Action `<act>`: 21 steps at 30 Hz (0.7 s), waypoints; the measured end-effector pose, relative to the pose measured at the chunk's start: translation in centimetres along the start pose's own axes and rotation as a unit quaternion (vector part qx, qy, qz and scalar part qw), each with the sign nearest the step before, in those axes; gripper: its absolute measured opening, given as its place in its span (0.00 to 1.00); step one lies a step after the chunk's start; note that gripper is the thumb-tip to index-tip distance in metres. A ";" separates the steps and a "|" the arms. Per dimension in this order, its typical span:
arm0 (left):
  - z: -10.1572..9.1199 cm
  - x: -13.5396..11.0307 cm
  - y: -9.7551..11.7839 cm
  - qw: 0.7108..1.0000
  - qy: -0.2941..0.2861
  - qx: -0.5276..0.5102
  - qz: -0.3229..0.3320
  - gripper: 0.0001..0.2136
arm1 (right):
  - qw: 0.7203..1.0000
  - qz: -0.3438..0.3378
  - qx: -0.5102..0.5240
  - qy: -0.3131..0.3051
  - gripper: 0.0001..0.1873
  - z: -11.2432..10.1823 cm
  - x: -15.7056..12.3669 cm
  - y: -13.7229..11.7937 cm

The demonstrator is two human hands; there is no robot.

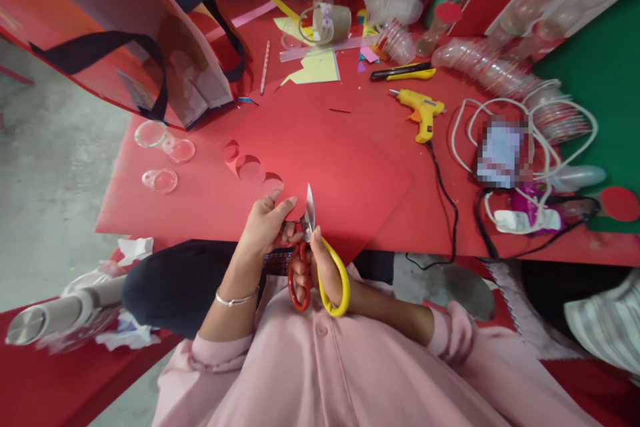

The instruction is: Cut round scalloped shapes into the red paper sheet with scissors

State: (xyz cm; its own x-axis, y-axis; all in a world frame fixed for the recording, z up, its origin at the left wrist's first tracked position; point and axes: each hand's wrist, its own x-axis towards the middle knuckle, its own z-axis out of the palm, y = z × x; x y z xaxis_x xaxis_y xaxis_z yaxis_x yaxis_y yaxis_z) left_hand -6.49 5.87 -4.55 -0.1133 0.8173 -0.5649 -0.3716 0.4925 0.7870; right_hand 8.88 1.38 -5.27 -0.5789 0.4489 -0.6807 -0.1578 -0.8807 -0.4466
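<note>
My left hand (264, 225) pinches a small round red paper piece (295, 209) between thumb and fingers. My right hand (325, 267) grips scissors (340, 280) with one yellow and one red handle loop, their blades pointing away from me. The blades are beside the round piece; whether they touch its edge I cannot tell. Beyond my hands a large red paper sheet (345, 160) lies on the red table (120, 207), hard to tell apart from its top. Curved cuts and curled red scraps (249, 167) show along its left side.
A yellow glue gun (423, 110) and a box cutter (403, 71) lie at the back right. Near them are white cables (470, 107) and stacked clear plastic cups (490, 67). Clear lids (163, 180) lie left, below a large bag (195, 60). A cup (335, 21) stands at the back.
</note>
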 end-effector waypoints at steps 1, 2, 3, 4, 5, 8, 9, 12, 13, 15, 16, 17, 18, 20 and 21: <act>0.0 0.0 0.0 1.000 0.003 -0.001 -0.003 0.18 | 1.000 0.009 -0.010 -0.007 0.51 0.0 0.0 0.1; 0.0 0.0 0.0 1.000 0.006 -0.003 -0.006 0.18 | 1.000 0.012 -0.018 -0.013 0.50 -0.1 -0.1 0.2; 0.1 0.0 -0.1 1.000 0.009 -0.004 -0.007 0.18 | 1.000 0.009 -0.022 -0.016 0.50 0.0 -0.1 0.3; 0.0 0.0 -0.1 1.000 0.011 -0.004 -0.007 0.18 | 1.000 -0.001 -0.022 -0.015 0.50 0.0 -0.1 0.3; 0.0 0.0 -0.1 1.000 0.013 0.000 -0.005 0.18 | 1.000 -0.013 -0.018 -0.012 0.49 0.0 -0.1 0.4; -0.1 0.1 -0.1 1.000 0.012 0.019 0.001 0.17 | 1.000 -0.028 -0.002 -0.002 0.48 0.2 -0.3 0.4; -0.1 0.1 -0.1 1.000 0.012 0.025 0.004 0.17 | 1.000 -0.025 0.001 -0.002 0.48 0.2 -0.3 0.3; -0.3 0.2 -0.3 0.999 0.011 0.034 0.014 0.17 | 1.000 -0.014 -0.007 -0.008 0.49 0.4 -0.6 -0.2; -0.3 0.2 -0.4 0.999 0.012 0.035 0.015 0.17 | 1.000 -0.013 -0.009 -0.009 0.49 0.4 -0.6 -0.4; -0.4 0.3 -0.5 0.999 0.011 0.035 0.013 0.17 | 1.000 -0.015 -0.004 -0.008 0.49 0.5 -0.7 -0.7; -0.4 0.3 -0.5 0.999 0.011 0.033 0.011 0.17 | 1.000 -0.016 0.002 -0.007 0.49 0.6 -0.7 -0.8; -0.3 0.3 -0.5 0.999 0.012 0.032 0.010 0.17 | 1.000 -0.017 0.007 -0.006 0.49 0.6 -0.8 -0.9; -0.3 0.3 -0.4 0.999 0.016 0.032 0.007 0.17 | 1.000 -0.017 0.011 -0.006 0.50 0.7 -0.7 -1.0; -0.2 0.3 -0.3 0.999 0.025 0.031 0.002 0.18 | 1.000 -0.013 0.012 -0.009 0.50 0.7 -0.7 -1.1; -0.1 0.2 -0.2 0.999 0.028 0.031 0.000 0.18 | 1.000 -0.009 0.011 -0.010 0.50 0.7 -0.7 -1.1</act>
State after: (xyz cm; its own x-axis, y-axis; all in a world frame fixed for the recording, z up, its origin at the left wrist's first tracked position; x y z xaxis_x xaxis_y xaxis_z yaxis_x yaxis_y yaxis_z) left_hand -6.54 5.95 -4.87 -0.1653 0.8007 -0.5759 -0.3140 0.5108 0.8003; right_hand 8.92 1.96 -3.92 -0.5912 0.4621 -0.6610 -0.1856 -0.8756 -0.4460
